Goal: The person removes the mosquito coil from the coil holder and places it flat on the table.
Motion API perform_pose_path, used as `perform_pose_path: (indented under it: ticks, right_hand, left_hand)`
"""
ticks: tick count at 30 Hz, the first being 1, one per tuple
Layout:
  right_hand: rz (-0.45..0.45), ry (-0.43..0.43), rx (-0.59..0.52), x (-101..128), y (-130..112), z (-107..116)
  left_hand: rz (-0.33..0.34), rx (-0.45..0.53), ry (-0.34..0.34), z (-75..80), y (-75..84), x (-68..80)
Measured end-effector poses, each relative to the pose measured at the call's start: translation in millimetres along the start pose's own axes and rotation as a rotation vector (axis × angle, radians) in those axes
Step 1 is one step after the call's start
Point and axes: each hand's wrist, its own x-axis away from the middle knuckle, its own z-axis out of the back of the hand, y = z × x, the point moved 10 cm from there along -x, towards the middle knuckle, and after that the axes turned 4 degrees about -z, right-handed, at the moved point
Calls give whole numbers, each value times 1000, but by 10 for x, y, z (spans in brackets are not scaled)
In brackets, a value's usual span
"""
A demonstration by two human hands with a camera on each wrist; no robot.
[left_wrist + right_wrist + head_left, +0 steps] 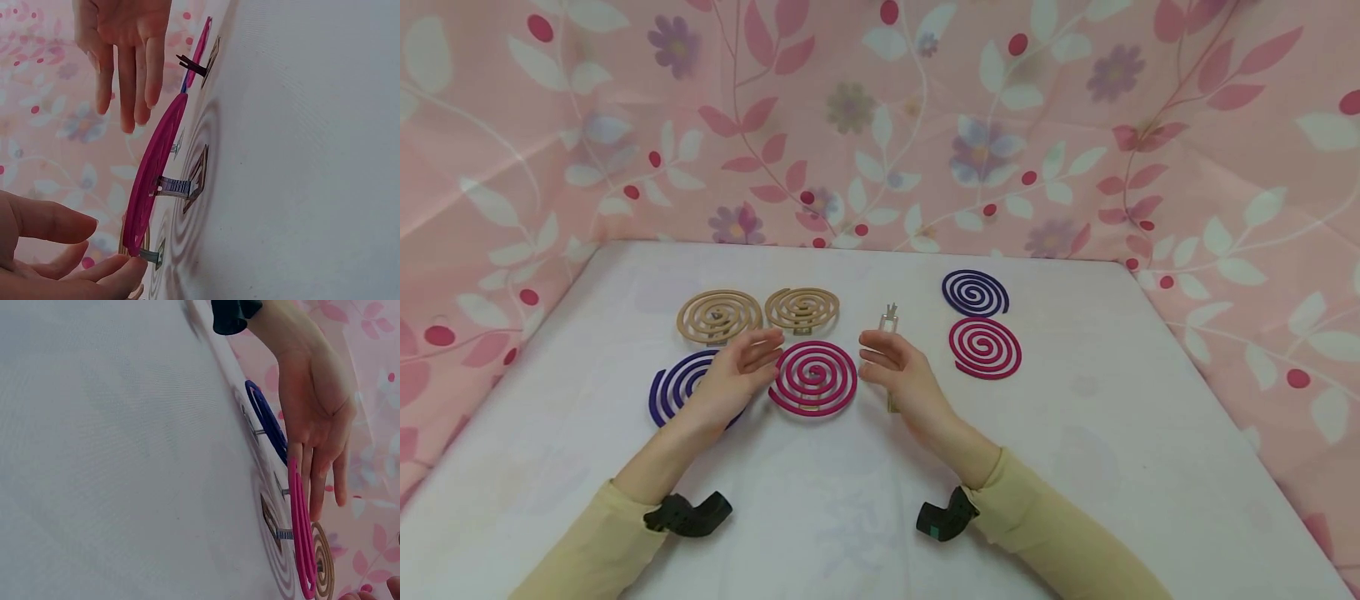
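Note:
A pink mosquito coil (815, 344) sits raised on a small metal stand (177, 187), level above the white table. My left hand (737, 377) is at its left side, fingers loosely bent, with fingertips right at the coil's rim in the left wrist view. On the other side, my right hand (901, 368) hovers with relaxed fingers and nothing in its grasp; its palm faces the coil. Behind the right hand a bare metal stand (889, 321) with upright prongs lies partly hidden. A dark blue coil (658, 402) on a stand is partly covered by my left hand.
Two tan coils (718, 293) on stands are side by side at the back left. To the right, a dark blue coil (945, 292) and a pink coil (1017, 350) lie flat on the table (1120, 433). Flowered pink cloth (865, 125) surrounds the table.

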Motion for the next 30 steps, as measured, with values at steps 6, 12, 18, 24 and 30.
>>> perform_pose_path:
  ticks: [6,12,18,24,30]
  right_hand:
    - [-47,-35,-9,-20,117,-64]
    - [-109,-68,16,-9,252,-118]
    - [-187,-74,3,1,369,-122]
    - [-210,-86,-3,15,392,-133]
    - [-205,-88,-9,3,395,-133]
  left_hand:
    - [29,12,-23,-9,-16,-2]
    - [58,43,-57,-47,-33,13]
    - [73,47,-74,-75,-68,13]
    - [83,60,-65,-78,-85,26]
    - [79,72,-81,-92,-88,32]
